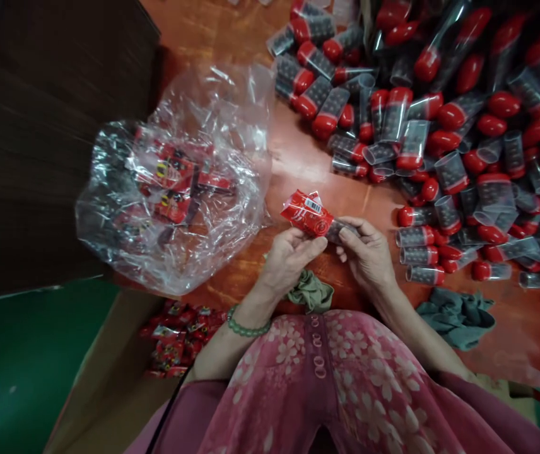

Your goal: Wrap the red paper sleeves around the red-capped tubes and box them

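In front of my body, a red printed wrapper (306, 213) with a barcode sits around one end of a clear tube (340, 228) with dark contents. My left hand (285, 260) is closed on the wrapper's near edge, thumb on top. The tube's other end is pinched between the thumb and fingers of my right hand (369, 253). How far the tube reaches inside the wrapper is hidden. To the left, a crinkled clear plastic bag (232, 227) has red printed wrappers (175, 180) in it.
Many red-capped clear tubes (452, 170) are heaped on the orange table (293, 148) at right. A green cloth (311, 291) lies by my left wrist, a dark teal cloth (457, 317) by my right forearm. Below left, a cardboard box (104, 378) holds red packets (175, 343).
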`<state>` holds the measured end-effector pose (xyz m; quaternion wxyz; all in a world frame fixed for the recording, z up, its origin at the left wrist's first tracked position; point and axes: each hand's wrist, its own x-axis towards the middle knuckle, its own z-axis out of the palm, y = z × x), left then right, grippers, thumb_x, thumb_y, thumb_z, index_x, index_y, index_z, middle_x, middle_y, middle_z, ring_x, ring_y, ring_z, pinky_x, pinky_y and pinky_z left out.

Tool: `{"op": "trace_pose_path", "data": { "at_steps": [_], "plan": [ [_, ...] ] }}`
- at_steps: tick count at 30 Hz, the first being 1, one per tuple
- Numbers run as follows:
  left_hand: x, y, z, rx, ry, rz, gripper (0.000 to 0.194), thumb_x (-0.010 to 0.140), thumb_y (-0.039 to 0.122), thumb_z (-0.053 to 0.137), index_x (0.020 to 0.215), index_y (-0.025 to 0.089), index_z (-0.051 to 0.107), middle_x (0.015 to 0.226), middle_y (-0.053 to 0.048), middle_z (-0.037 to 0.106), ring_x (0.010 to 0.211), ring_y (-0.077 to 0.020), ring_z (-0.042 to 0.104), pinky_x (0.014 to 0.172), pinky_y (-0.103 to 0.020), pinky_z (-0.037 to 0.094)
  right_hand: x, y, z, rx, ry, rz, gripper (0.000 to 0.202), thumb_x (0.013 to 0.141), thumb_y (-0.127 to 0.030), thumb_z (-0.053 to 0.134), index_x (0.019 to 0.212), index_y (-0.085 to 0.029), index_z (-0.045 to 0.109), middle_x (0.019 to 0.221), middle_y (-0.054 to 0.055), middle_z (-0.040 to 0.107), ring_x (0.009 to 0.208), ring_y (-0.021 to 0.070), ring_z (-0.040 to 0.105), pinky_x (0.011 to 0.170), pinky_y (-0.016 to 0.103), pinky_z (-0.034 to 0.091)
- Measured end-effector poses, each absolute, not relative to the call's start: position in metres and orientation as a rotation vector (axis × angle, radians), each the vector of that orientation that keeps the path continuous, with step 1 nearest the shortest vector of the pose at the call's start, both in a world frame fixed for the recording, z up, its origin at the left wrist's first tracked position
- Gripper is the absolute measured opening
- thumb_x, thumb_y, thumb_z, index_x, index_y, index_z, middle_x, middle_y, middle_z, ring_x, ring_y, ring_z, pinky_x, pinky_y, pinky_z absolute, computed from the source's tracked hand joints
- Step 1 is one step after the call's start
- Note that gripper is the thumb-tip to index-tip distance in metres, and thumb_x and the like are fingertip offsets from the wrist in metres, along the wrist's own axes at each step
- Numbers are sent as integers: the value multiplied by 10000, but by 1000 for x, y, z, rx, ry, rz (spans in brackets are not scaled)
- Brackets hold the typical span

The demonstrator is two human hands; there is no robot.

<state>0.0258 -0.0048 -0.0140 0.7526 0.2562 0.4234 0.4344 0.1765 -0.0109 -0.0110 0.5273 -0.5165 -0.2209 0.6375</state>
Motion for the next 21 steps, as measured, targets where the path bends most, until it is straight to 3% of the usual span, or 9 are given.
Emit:
{"op": "trace_pose_path", "data": {
  "at_steps": [3,8,15,17,21],
  "plan": [
    [35,-2,-12,487,980,1044,329,689,435,838,818,153,729,795,-34,752,730,-142,686,797,-292,556,171,-16,-15,-1219,-625,1524,283,745,-347,816,1005,-250,762,706,-46,717,490,45,585,437,132,478],
    [38,2,-11,490,980,1143,296,729,415,808,900,179,756,927,-46,770,842,-156,699,839,-283,553,170,-19,-12,-1265,-805,1490,317,785,-320,780,1088,-235,741,724,-27,740,581,94,666,581,218,579],
    [33,-3,-7,720,1010,1047,258,777,402,770,842,154,744,615,7,669,528,-107,599,580,-245,526,164,-21,-12,-1165,-690,1494,295,774,-326,791,1046,-231,728,733,-26,736,553,100,676,536,216,590],
    [29,0,-6,715,949,1068,302,753,411,793,904,156,735,671,-8,687,554,-112,613,603,-252,534,163,-21,-13,-1165,-698,1497,300,780,-333,787,1053,-231,719,731,-28,735,561,105,684,552,229,604],
    [26,6,-12,724,976,1221,412,777,533,742,979,175,729,879,-61,741,792,-162,686,780,-284,555,162,-18,-9,-1246,-814,1406,292,788,-326,778,1056,-233,710,753,-24,742,596,120,703,579,253,620]
  ]
}}
